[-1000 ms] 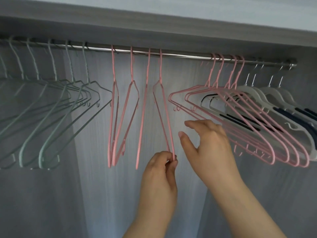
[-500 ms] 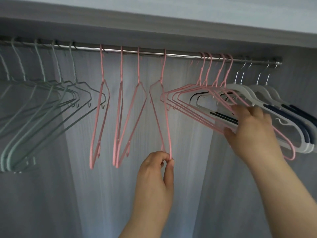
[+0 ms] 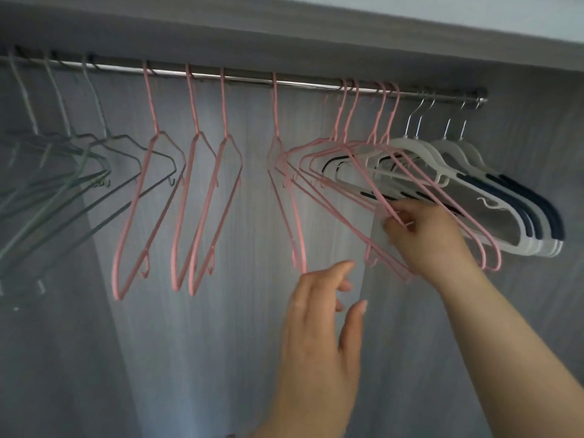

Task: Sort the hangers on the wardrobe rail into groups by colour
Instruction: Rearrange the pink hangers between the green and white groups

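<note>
Rail (image 3: 246, 78) runs left to right under the wardrobe top. Green hangers (image 3: 63, 172) bunch at the left end. Four pink hangers (image 3: 177, 200) hang spaced along the middle, and a pink cluster (image 3: 363, 159) sits right of them. White hangers (image 3: 467, 172) with dark strips fill the far right, by the rail end.

Our right hand (image 3: 423, 232) pinches a bar of the pink cluster, fingers curled on it. Which hanger of the cluster it holds, we cannot tell. Our left hand (image 3: 319, 311) is open, fingers spread, holding nothing, just below the tip of the fourth loose pink hanger.

Colours look mostly grouped already. We judge the step to be closing up the pink group.

Risks:
- Pink cluster overlaps the white hangers in view. A pull on one bar may drag a neighbour or snag the small hooks on the pink frames.
- The held frames are tilted, so a hard tug could lift a hook off the rail and drop the hanger.
- The pinch is fingertip only and may slip.
- The free pink hanger beside our left hand could swing if knocked.

Room: open rail lies between the spaced pinks, with the widest gap left of the fourth one. No slack at the right, where the whites sit near the rail end. Space below the hangers is open.
</note>
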